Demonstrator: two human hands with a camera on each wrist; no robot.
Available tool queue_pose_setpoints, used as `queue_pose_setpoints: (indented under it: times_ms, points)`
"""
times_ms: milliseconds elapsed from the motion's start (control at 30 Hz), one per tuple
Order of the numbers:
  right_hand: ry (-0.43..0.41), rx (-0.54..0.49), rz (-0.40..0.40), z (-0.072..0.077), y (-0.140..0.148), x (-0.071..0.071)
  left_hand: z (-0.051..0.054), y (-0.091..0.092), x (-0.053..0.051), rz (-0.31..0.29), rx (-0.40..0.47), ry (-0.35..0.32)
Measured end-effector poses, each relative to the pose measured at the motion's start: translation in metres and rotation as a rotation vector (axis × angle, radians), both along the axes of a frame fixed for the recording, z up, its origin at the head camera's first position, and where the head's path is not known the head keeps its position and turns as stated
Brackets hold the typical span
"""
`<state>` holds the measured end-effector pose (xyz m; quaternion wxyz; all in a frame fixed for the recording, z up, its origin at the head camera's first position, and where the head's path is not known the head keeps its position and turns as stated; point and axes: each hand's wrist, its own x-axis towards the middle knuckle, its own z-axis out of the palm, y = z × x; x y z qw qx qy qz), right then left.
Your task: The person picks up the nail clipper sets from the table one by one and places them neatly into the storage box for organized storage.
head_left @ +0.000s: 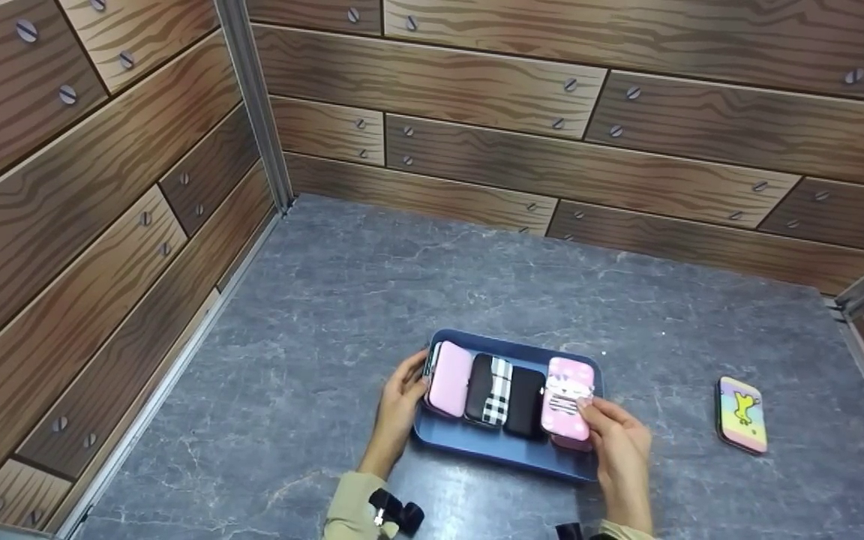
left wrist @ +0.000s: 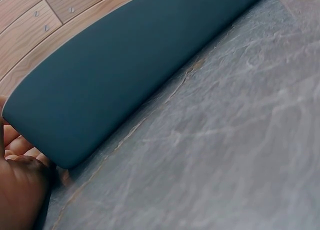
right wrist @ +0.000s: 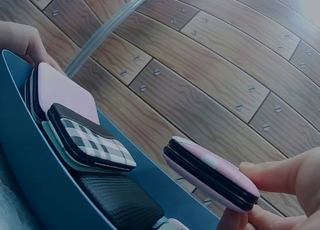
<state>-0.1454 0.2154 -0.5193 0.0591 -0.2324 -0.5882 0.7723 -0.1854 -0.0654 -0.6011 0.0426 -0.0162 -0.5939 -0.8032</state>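
Note:
My right hand pinches a small pink zip case with an animal face and striped body, thumb on one face and fingers on the other. In the right wrist view this case hangs tilted above the right end of the blue tray. My left hand grips the tray's left end by its rim. A plain pink case, a black case with a black-and-white checked band and a textured black case stand side by side in the tray. Something pinkish shows partly beneath the held case.
A pastel case with a yellow animal lies on the grey marbled surface, right of the tray. Wood-patterned walls with metal corner posts enclose the left and back.

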Motion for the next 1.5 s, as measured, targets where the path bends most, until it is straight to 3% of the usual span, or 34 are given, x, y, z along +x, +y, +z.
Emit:
queue_pose_setpoints:
  times_ms: [400, 867, 1500]
  points:
    - [-0.023, 0.024, 0.026, -0.01, -0.013, -0.007, -0.001, 0.0, -0.001, 0.004, -0.013, -0.001]
    - [-0.098, 0.227, 0.064, -0.017, -0.022, -0.011, -0.003, -0.001, 0.0, 0.003, -0.009, 0.009]
    - [-0.123, 0.334, 0.05, -0.021, -0.032, -0.021, -0.002, -0.001, -0.002, -0.01, -0.011, 0.013]
